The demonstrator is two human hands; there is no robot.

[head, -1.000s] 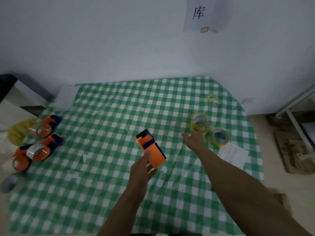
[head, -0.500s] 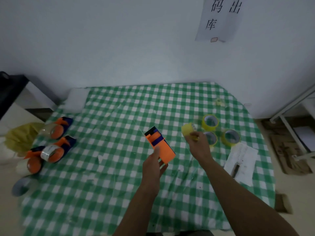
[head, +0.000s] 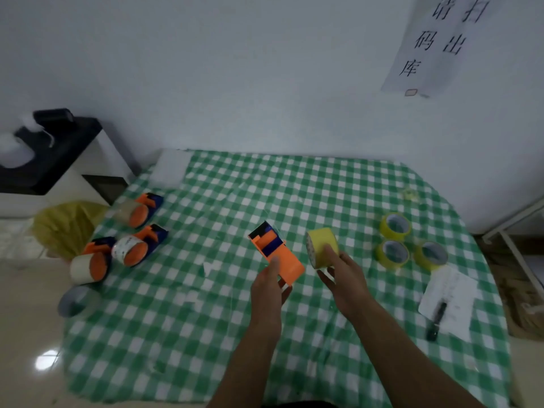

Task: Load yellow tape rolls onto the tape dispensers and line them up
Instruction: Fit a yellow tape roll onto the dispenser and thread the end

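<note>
The right hand now grips a yellow tape roll, lifted from the stack at 3 o'clock; the left hand grips the orange dispenser.

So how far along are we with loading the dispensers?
Three loaded dispensers already sit together at the table's left edge, though their rolls look clear or tan, not yellow. In hand: the left hand holds an empty orange dispenser while the right hand brings a yellow tape roll beside it, not yet mounted. Left: three yellow rolls lying on the right.
</note>
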